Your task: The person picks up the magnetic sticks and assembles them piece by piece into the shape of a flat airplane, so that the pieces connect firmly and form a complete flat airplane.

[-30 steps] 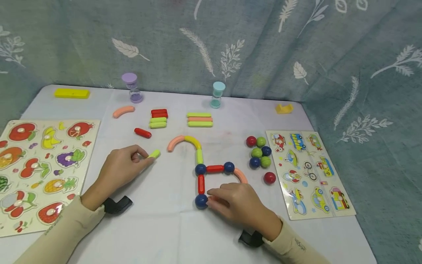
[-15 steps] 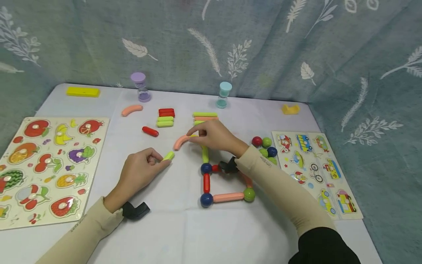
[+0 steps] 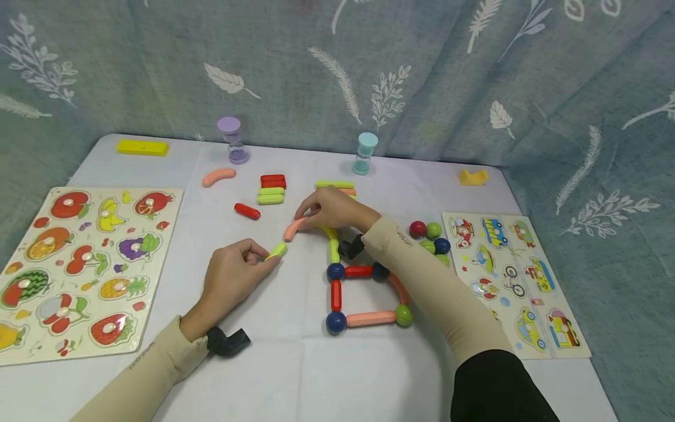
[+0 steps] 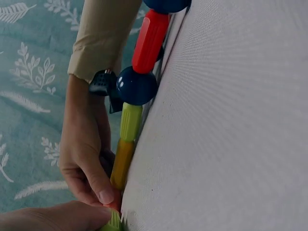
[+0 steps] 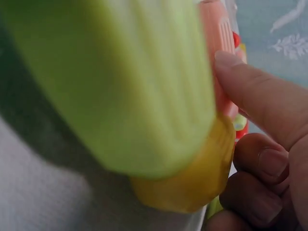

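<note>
My left hand (image 3: 237, 278) pinches a short green magnetic stick (image 3: 276, 251) between thumb and fingers. Just beyond its tip is the free end of a curved pink stick (image 3: 292, 230), which my right hand (image 3: 333, 210) pinches from above. The pink stick adjoins a curved yellow stick (image 5: 185, 190), partly covered by the right hand in the head view. From there a green stick (image 3: 334, 251) leads to a blue ball (image 3: 335, 271). Below it, red sticks (image 3: 336, 295), blue balls, a pink stick (image 3: 371, 318), a curved pink stick and a green ball (image 3: 404, 315) form a closed loop.
Left lies a fruit puzzle board (image 3: 118, 346); right, a vehicle puzzle board (image 3: 453, 221). Loose balls (image 3: 434, 230) sit beside the right forearm. Spare sticks (image 3: 271, 189), a red stick (image 3: 246, 211), a purple hourglass (image 3: 232, 139) and a teal hourglass (image 3: 364, 153) stand farther back.
My right hand has left the loop's lower blue ball and moved up to the curved pink stick, sliding a little left. My left hand, holding the green stick, has come closer to the pink end.
</note>
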